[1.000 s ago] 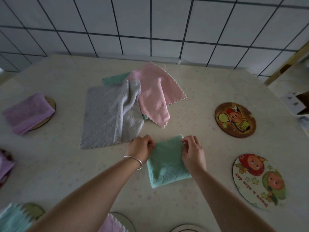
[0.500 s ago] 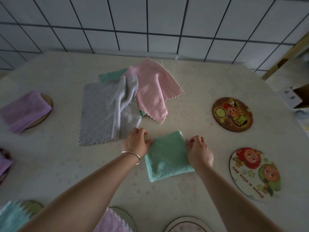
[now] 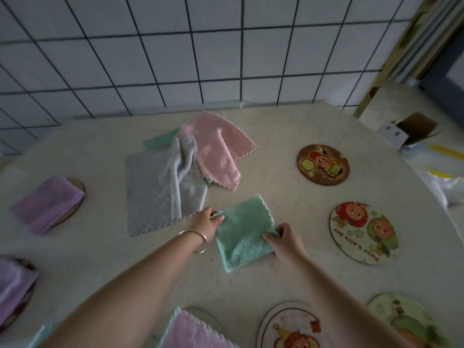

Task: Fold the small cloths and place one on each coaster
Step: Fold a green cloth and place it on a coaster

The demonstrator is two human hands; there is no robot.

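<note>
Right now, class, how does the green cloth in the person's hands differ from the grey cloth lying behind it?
The green cloth is folded into a small square; the grey cloth lies mostly spread out, with one side rumpled. The left hand and right hand pinch the green cloth; nothing holds the grey cloth. Both have scalloped edges and lie on the table.

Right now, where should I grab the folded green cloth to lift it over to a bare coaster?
Probably pinch the folded green cloth at its two side edges, coming in from left and right, roughly where the left hand and right hand already pinch it. It lies flat and layered, so side pinches likely keep the fold together.
</note>
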